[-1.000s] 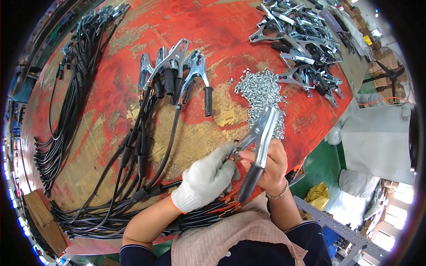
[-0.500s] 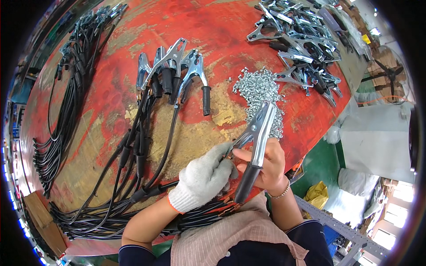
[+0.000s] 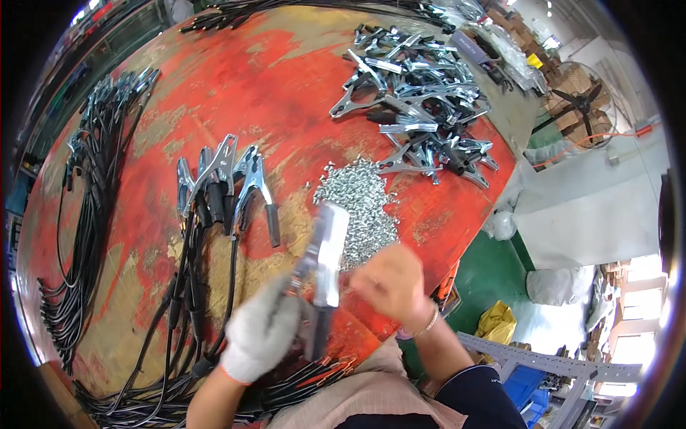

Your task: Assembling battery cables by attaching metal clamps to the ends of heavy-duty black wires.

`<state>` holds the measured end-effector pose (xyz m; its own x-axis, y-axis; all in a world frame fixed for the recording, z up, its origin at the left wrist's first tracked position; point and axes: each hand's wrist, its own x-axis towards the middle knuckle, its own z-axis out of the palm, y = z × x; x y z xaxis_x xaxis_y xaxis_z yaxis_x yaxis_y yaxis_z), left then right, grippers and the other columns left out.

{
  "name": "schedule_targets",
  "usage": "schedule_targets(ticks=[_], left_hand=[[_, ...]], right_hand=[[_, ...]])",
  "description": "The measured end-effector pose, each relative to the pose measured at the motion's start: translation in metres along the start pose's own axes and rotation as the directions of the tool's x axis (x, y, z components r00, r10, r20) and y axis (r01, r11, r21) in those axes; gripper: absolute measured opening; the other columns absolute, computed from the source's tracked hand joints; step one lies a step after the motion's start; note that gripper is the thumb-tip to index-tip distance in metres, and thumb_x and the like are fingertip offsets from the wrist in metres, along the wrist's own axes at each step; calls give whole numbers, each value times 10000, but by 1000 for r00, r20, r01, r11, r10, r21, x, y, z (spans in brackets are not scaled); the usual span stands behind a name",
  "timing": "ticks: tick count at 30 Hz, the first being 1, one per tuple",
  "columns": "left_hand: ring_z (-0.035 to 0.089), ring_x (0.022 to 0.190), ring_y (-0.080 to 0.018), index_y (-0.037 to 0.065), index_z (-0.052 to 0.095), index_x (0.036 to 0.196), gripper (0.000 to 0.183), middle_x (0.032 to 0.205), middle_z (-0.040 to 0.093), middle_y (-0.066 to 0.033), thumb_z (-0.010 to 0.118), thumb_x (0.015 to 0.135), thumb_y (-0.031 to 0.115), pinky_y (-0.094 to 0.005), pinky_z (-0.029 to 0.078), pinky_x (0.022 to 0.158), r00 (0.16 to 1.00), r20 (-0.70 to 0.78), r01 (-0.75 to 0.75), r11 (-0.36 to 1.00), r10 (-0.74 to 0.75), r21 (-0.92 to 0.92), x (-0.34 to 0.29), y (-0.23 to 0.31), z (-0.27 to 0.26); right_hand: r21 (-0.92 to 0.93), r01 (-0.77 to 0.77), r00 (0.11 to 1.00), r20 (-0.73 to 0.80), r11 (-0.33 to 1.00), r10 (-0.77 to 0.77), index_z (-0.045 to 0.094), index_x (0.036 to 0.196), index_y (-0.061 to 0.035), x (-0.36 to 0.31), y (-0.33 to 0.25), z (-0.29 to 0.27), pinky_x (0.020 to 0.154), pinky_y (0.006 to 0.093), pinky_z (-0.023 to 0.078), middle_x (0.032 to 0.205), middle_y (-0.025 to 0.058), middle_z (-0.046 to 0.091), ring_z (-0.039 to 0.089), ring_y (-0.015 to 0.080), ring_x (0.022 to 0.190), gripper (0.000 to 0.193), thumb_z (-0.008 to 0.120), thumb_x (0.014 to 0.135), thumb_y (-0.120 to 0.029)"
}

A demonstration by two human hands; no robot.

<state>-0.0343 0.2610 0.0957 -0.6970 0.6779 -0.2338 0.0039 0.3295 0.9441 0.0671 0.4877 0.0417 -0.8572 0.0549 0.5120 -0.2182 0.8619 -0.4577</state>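
My left hand (image 3: 264, 332), in a white knit glove, is closed on a silver spring clamp (image 3: 331, 250) with a black handle sleeve, held with its jaws pointing away from me. Motion smears the clamp, and a cable end at it cannot be made out. Beside it, my bare right hand (image 3: 396, 282) is off the clamp, at the near edge of a heap of small silver screws (image 3: 357, 204). Its fingers look bent but are blurred. To the left lie several clamps (image 3: 218, 179) joined to black cables (image 3: 189, 275).
Loose clamps (image 3: 436, 100) are piled at the far right of the worn red table (image 3: 286, 93). Black cables with clamps (image 3: 93, 186) lie along the left, more cables (image 3: 250, 11) at the far edge. Bare-ended cables (image 3: 314, 379) lie near my body. A fan (image 3: 582, 107) stands beyond the table.
My right hand has let go of the clamp and moved apart from it, next to the screws. The left hand still grips the clamp. The whole view has shifted.
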Motion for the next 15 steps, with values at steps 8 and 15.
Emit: schedule_targets(ticks=[8,15], left_hand=[[676,747,-406,161,552,1245,400,864,698,-202,510,939,415,-509,514,627,925,-364,261,516,107,816,49,-23,-49],[666,703,-302,158,602,1091,265,786,671,-93,628,879,316,-434,513,584,836,-280,197,217,472,956,19,-22,-44]], right_hand=[[-668,-69,977,106,741,186,601,1237,-138,55,154,-23,953,438,427,1267,51,566,481,256,1235,471,645,769,-119],[-472,151,981,181,868,-72,626,1129,-107,86,148,-48,935,414,442,1149,76,650,591,290,1089,354,709,806,-226]])
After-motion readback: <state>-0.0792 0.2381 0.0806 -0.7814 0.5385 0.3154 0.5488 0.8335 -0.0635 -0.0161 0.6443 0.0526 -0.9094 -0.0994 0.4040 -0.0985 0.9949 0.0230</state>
